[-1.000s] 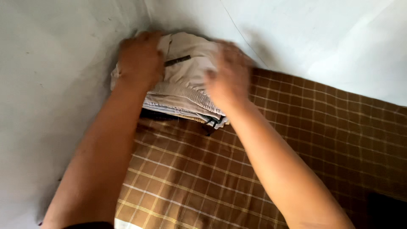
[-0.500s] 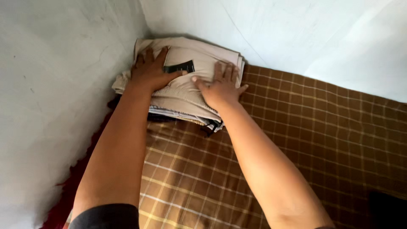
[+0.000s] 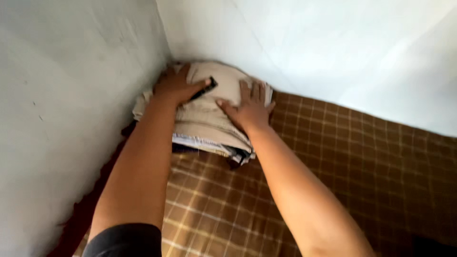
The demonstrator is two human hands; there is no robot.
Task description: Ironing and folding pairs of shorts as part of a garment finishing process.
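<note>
A stack of folded clothes (image 3: pixel 204 121), beige on top with striped and darker layers below, lies in the corner where two pale walls meet. My left hand (image 3: pixel 177 85) rests flat on the stack's far left part, fingers spread, next to a small black tag (image 3: pixel 205 89). My right hand (image 3: pixel 248 108) presses flat on the stack's right side, fingers pointing toward the wall. Neither hand grips anything.
The stack sits on a brown checked bedspread (image 3: pixel 333 171) that fills the lower right. A grey wall (image 3: pixel 71 109) stands close on the left and a white wall (image 3: pixel 333 52) at the back. A dark red edge (image 3: pixel 81 214) shows along the left wall.
Both hands have gone from blurred motion over the stack to lying flat on it. The stack has shifted deeper into the corner, and the view has moved closer.
</note>
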